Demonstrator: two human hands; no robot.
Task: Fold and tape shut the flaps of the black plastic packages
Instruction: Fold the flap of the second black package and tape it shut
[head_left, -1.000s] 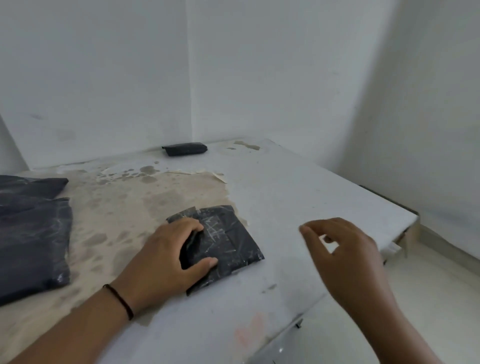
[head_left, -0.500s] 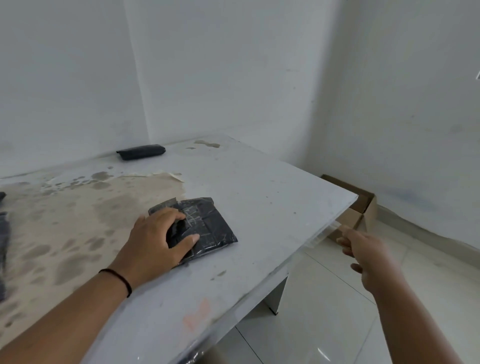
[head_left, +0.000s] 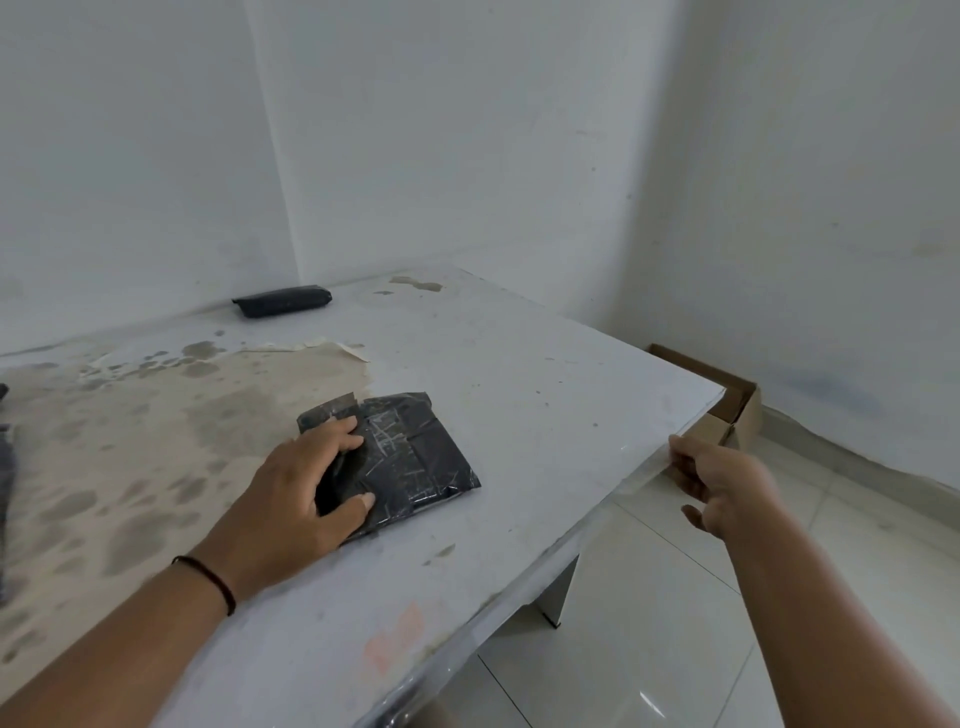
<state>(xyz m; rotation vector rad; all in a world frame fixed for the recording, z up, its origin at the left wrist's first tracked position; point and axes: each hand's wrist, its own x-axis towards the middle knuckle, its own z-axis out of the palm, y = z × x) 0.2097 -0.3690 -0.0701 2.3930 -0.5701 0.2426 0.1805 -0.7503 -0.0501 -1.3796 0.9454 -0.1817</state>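
Pressing your left hand (head_left: 306, 488) flat on a black package (head_left: 410, 457), you pin it to the white table (head_left: 519, 374), fingers spread over its near-left part and thumb laid along its near edge; the hand grips nothing, only bears down. The package lies near the middle of the table, its folded top crossed with shiny clear tape. Your right hand (head_left: 711, 478) reaches to the table's right edge, to the right of the package, fingers curled at a clear strip of tape (head_left: 631, 480) stuck along that edge; whether they have closed on the strip you cannot tell. A second black package (head_left: 283, 301) rests at the table's far side, by the wall. A cardboard box (head_left: 737, 410) sits on the floor past the table's right corner. A black band (head_left: 208, 577) circles your left wrist.
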